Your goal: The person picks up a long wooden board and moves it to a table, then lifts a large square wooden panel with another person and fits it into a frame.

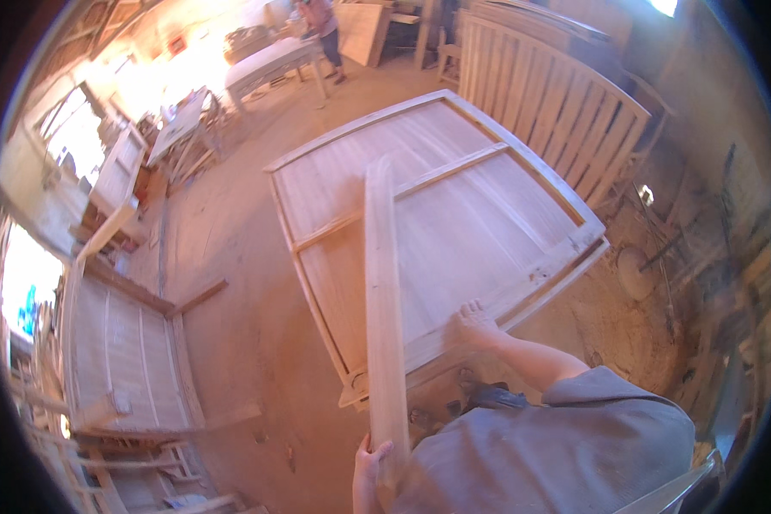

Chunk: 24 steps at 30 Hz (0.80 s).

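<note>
My left hand (371, 457) grips the near end of a long wooden plank (384, 283), with the thumb on its top face. The plank reaches away from me across a large framed wooden panel (469, 212); I cannot tell whether its far part touches the panel. The panel lies roughly flat and has a raised border and a crossbar (453, 172), part of which the plank hides. My right hand (475, 326) rests palm down on the panel's near rail, fingers toward the panel's middle.
A slatted wooden frame (546, 96) leans behind the panel on the right. Another framed panel (135, 353) stands at the left. Farther back are a wooden table (273, 58) and a person (324, 32) beside it. Wooden frames (141, 466) lie lower left. Dust covers the floor (250, 270).
</note>
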Available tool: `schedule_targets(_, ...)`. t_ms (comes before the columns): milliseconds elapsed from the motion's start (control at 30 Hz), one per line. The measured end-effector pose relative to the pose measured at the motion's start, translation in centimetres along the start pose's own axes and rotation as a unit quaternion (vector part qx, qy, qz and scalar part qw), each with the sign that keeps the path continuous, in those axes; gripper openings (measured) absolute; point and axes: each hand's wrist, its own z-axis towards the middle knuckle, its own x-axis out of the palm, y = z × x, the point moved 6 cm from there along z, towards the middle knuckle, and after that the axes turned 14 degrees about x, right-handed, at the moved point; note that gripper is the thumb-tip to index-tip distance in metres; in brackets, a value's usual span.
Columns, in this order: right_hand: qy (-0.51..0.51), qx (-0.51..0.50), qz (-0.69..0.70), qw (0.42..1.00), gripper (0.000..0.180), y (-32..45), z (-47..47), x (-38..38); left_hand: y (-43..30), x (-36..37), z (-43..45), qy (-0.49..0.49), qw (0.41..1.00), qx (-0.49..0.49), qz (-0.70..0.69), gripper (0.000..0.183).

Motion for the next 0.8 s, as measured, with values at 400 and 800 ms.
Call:
schedule_targets(400,-0.078,-0.003,0.105,0.991,0.049,-3.3,-0.9,0.4,-0.1,-0.5,0.1,0.015,0.999,-0.003,0.044,0.062)
schedule_targets(800,-0.063,-0.06,0.172,0.981,0.061,-5.5,-0.8,-0.8,0.2,0.3,-2.1,0.023,0.995,-0.069,0.074,0.054)
